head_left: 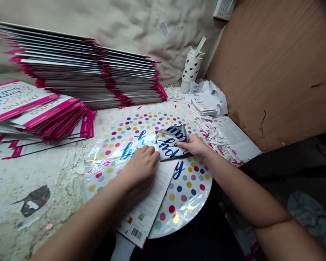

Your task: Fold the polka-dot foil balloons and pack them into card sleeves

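Head view: right hand [193, 145] pinched folded foil [171, 143]; left [144, 163] pressed card [149, 192], its pinch unclear.

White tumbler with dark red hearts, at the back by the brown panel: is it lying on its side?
No, the tumbler stands upright behind the curled white label strips.
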A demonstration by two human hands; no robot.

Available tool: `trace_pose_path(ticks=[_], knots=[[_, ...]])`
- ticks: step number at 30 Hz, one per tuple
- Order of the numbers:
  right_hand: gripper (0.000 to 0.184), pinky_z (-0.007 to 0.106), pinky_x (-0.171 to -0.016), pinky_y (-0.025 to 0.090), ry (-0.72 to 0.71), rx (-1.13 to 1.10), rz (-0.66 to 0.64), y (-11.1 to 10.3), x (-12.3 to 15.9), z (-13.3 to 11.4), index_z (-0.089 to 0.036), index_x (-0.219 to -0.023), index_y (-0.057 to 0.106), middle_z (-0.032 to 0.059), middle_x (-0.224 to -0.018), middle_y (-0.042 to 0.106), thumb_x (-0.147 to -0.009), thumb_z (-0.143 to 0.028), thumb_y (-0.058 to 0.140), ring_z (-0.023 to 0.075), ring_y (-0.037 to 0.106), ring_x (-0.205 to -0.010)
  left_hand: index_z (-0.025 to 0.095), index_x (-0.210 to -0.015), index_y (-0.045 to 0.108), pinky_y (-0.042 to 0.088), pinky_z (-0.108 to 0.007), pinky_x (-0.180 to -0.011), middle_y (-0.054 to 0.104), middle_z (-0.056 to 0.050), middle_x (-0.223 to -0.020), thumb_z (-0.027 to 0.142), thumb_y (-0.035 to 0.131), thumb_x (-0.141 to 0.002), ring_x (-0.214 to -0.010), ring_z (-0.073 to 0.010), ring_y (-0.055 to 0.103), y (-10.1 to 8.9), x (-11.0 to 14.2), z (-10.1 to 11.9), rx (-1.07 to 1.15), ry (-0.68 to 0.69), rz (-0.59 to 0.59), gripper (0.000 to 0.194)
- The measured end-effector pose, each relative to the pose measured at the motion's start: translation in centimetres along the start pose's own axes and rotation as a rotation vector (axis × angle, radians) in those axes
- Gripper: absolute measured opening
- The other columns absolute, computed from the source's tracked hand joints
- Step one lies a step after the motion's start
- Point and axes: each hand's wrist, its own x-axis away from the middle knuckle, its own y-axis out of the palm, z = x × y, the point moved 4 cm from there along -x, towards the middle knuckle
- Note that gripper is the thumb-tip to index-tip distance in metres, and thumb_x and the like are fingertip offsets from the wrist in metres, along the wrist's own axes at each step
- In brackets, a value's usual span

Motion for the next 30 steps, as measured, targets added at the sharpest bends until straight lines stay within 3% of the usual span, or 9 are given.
trace_pose_path(ticks=[4,8,11,21,24,30], knots=[[0.022,0.028,-0.064,0.053,-0.004,0.015,0.009,-0.1,1.1,-0.8,-0.016,-0.082,0.066,0.0027,-0.078,0.070,-0.066,-0.030,0.071,0.0163,0.064,-0.068,0.016,-0.082,0.055,0.036,-0.040,-0.078,0.057,-0.010,-0.088,0.020,0.036,-0.082,-0.084,-0.0234,0.049,1.2,-1.4,-0.5,-0.011,0.038,0.034,0.019],[0.021,0.028,-0.061,0.052,-0.041,0.074,-0.043,0.1,1.8,-2.0,-0.016,-0.079,0.066,0.0028,-0.076,0.069,-0.064,-0.029,0.072,0.0165,0.063,-0.067,0.018,-0.080,0.054,0.033,-0.039,-0.076,0.056,-0.005,-0.078,0.019,0.038,-0.079,-0.076,-0.0204,0.049,0.6,-0.8,-0.5,0.016,0.089,0.018,0.016],[0.021,0.028,-0.062,0.051,-0.067,0.127,-0.050,0.0,1.6,-2.4,-0.015,-0.078,0.066,0.0028,-0.076,0.069,-0.063,-0.029,0.072,0.0163,0.062,-0.067,0.018,-0.083,0.055,0.031,-0.039,-0.075,0.056,-0.006,-0.083,0.022,0.041,-0.076,-0.080,-0.0216,0.048,0.4,-0.6,-0.5,0.051,0.103,-0.008,0.016],[0.028,0.031,-0.069,0.052,-0.027,-0.011,-0.041,-0.4,2.5,-3.5,-0.015,-0.080,0.065,0.0037,-0.080,0.069,-0.059,-0.029,0.076,0.0175,0.064,-0.072,0.019,-0.070,0.052,0.028,-0.040,-0.075,0.056,-0.004,-0.069,0.022,0.038,-0.078,-0.079,-0.0217,0.042,-0.7,-0.4,-0.6,0.129,0.125,0.019,0.016],[0.028,0.029,-0.070,0.051,-0.007,0.035,-0.161,-0.3,2.7,-3.7,-0.014,-0.082,0.067,0.0032,-0.081,0.070,-0.059,-0.028,0.076,0.0164,0.064,-0.072,0.018,-0.066,0.050,0.029,-0.041,-0.076,0.056,-0.004,-0.070,0.021,0.038,-0.079,-0.080,-0.0218,0.041,-0.9,-0.2,-0.6,0.125,0.108,0.017,0.017],[0.026,0.022,-0.061,0.051,0.216,0.098,-0.552,0.8,2.1,-3.5,-0.011,-0.074,0.066,0.0004,-0.067,0.068,-0.053,-0.020,0.079,0.0121,0.062,-0.061,0.018,-0.075,0.049,0.031,-0.040,-0.079,0.054,-0.005,-0.079,0.018,0.037,-0.078,-0.085,-0.0226,0.041,-1.5,0.2,0.1,0.121,0.145,0.072,0.012]])
